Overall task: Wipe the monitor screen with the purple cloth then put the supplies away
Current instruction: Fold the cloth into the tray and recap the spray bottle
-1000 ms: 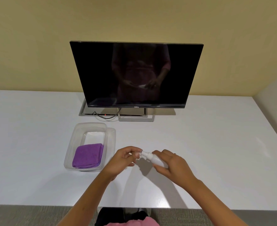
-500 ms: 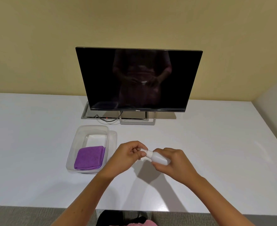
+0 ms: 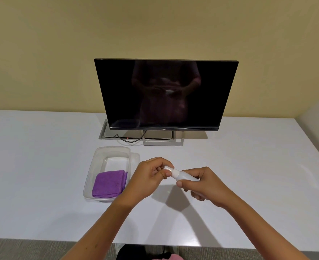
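**Two hands hold a small white bottle over the worktop**

While the purple cloth [image 3: 109,183] lies folded in the near end of a clear plastic box [image 3: 98,156], both hands are busy with a small white bottle [image 3: 181,175]. The bottle lies almost flat in the air above the white worktop [image 3: 42,166], with its cap end pointing to the left.

The right hand [image 3: 205,184] holds the body of the bottle. Its fingers [image 3: 179,183] are curled round it, with the thumb tip on the near side. The left hand [image 3: 147,177] pinches the cap end, with its fingers bent round the tip.

The box sits on the worktop just to the left of the left hand. Its far end shows only the white bottom. A clear lid [image 3: 135,158] seems to lie under the box and sticks out on its right side.

The monitor [image 3: 166,94] stands at the back of the worktop, near the yellow wall [image 3: 155,25]. Its screen is dark. A faint picture of the person shows in the glass. The monitor is well apart from the hands and the box. A dark cable [image 3: 128,140] runs by the grey stand [image 3: 163,143] under the screen. Both hands cast dark shadows on the worktop below them.
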`<state>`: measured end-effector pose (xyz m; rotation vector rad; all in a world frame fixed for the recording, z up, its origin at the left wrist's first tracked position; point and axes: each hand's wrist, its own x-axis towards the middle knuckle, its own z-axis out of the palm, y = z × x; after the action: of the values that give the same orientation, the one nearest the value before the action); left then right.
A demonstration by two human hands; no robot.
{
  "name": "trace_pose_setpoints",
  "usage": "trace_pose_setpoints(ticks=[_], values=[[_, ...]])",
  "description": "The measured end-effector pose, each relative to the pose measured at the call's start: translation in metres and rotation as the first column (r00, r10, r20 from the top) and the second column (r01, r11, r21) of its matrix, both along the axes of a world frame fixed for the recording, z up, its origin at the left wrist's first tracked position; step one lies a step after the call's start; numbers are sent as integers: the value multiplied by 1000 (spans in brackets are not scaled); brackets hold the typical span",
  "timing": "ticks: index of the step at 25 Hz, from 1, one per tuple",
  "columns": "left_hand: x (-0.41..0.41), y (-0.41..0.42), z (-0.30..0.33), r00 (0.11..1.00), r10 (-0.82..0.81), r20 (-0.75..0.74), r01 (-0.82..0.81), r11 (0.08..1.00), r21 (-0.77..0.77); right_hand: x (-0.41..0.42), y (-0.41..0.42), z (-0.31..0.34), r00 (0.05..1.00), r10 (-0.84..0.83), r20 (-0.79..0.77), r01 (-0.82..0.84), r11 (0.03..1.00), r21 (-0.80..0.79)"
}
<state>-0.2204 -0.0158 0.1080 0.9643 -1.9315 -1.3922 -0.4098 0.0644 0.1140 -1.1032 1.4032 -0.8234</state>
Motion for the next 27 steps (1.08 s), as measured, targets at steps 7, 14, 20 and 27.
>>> trace_pose_setpoints(ticks=[7,14,20,27], values=[[20,-15,6,998,-51,-23,54,993,108,17,-20,-4,976,61,208,-78,994,73],[70,-61,18,980,107,-168,-64,968,245,90,-73,-1,994,-7,113,21,992,-126],[139,-107,-10,990,132,38,-138,969,205,147,-133,-23,956,-134,-261,66,965,-253],[215,-137,-85,811,176,558,-371,892,257,203,-201,-81,902,-228,-367,182,971,-157]])
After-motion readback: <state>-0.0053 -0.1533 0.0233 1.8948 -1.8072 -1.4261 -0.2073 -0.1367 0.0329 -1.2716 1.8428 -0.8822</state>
